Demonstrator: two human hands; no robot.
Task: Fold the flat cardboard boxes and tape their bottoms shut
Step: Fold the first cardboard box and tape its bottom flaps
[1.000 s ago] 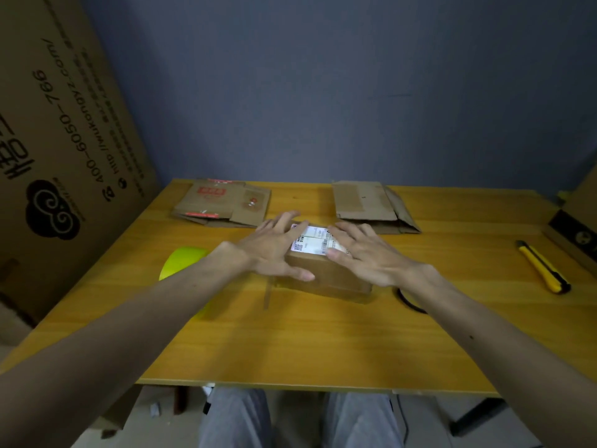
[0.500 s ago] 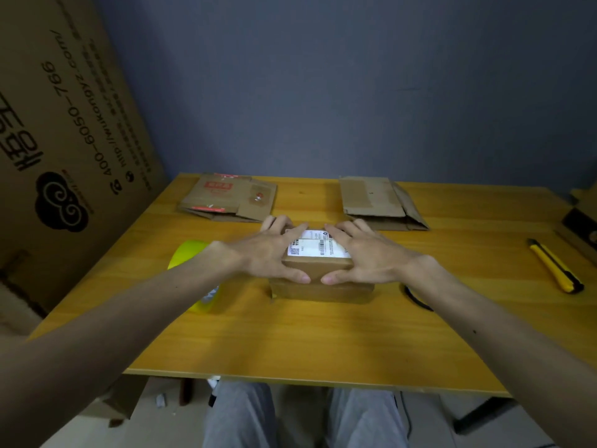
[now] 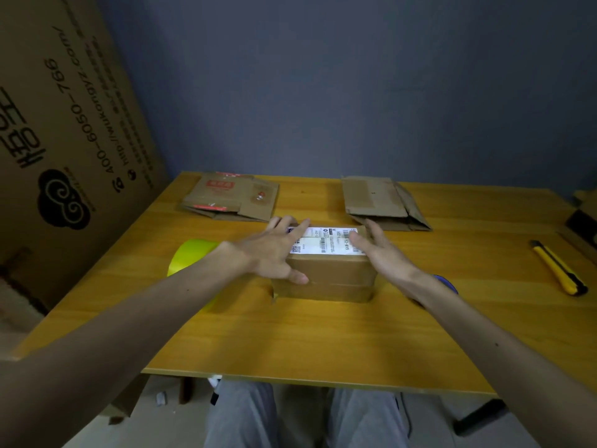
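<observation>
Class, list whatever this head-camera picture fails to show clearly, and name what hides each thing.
All head view.
Yellow-green tape roll: partly behind the left forearm.
Blue-edged object: mostly behind the right forearm; unidentifiable.
White label on the brown cardboard box: print too small, fingers cover parts.
Dark item at the right edge: cut off by the frame.

A large cardboard sheet leaning at 9 o'clock carried black print running up its face. It showed the phone number "400-6050-766" and a web address starting "http://" and ending ".com/", its middle too blurred to read. It also showed big Chinese characters cut by the frame edge and a black cloud-swirl logo.

At the centre of the bench, a white shipping label on the folded box showed "12-815", barcodes and a QR code; its small print was illegible.

At 11 o'clock, a flat box bore a red panel with unreadable characters.
</observation>
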